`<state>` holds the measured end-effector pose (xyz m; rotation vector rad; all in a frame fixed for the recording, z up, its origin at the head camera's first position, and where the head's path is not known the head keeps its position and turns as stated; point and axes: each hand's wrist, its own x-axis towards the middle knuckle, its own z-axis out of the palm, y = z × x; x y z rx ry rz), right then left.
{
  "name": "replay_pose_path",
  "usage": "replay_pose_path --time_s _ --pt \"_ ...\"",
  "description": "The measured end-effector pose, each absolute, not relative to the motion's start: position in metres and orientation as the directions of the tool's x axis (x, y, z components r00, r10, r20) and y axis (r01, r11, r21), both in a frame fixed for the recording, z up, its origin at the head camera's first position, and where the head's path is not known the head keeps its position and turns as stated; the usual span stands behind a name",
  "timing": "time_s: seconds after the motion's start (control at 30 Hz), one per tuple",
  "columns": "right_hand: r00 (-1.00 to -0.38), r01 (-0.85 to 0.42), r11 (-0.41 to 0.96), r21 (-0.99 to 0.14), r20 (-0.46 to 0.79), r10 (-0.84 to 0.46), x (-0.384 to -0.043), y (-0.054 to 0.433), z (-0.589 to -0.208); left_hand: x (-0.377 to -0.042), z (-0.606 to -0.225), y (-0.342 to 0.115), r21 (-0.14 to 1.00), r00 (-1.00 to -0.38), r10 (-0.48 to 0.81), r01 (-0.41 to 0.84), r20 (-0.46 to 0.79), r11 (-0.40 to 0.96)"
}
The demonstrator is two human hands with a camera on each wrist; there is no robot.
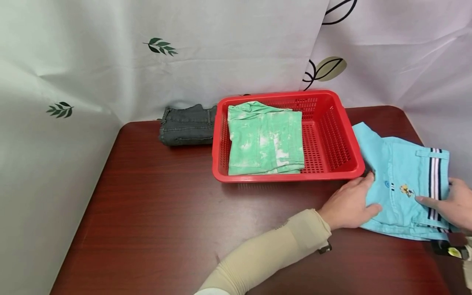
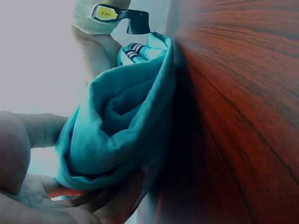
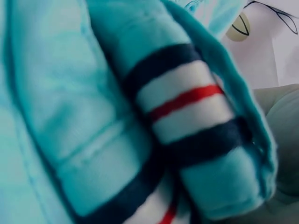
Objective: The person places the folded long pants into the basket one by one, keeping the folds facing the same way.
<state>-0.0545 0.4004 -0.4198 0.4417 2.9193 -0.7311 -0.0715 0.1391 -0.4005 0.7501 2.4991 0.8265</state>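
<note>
Folded light blue pants (image 1: 400,172) with a striped waistband and a small embroidered figure lie at the table's right side, against the basket's corner. My left hand (image 1: 348,207) grips their left folded edge, thumb on top; in the left wrist view its fingers (image 2: 124,198) reach under the rolled layers of cloth. At the waistband end, my right hand (image 1: 457,205) holds the pants, one digit lying on top and the rest partly hidden. Close up in the right wrist view, the navy, white and red waistband (image 3: 191,107) covers most of that hand.
A red plastic basket (image 1: 287,178) stands at the back of the table, with folded green-and-white pants (image 1: 265,139) in its left part. Left of it lies a folded dark grey denim garment (image 1: 188,125). White leaf-print cloth (image 1: 221,49) hangs behind the brown table (image 1: 158,213).
</note>
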Motion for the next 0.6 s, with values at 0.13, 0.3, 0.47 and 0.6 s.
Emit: replay_pose_path --time_s 0.13,0.3,0.47,0.6 --pt "-0.957 0.289 0.839 -0.461 -0.142 0.252 -0.0532 0.4011 -0.4215 -0.071 -0.4 0.1394 0.631 -0.759 0.626 0.399 -0.181 0.666" --pt "-0.959 0.281 0.827 -0.486 -0.107 0.263 -0.0511 0.4 -0.4221 -0.0719 -0.3986 0.1397 0.61 -0.736 0.659 0.453 -0.156 0.65" --pt "-0.957 0.272 0.808 -0.523 -0.055 0.286 -0.0491 0.3981 -0.422 -0.0732 -0.3957 0.1392 0.592 -0.711 0.691 0.505 -0.128 0.629" --pt "-0.946 0.289 0.783 -0.55 -0.038 0.323 -0.0444 0.396 -0.4216 -0.0729 -0.3932 0.1387 0.577 -0.697 0.709 0.536 -0.11 0.616"
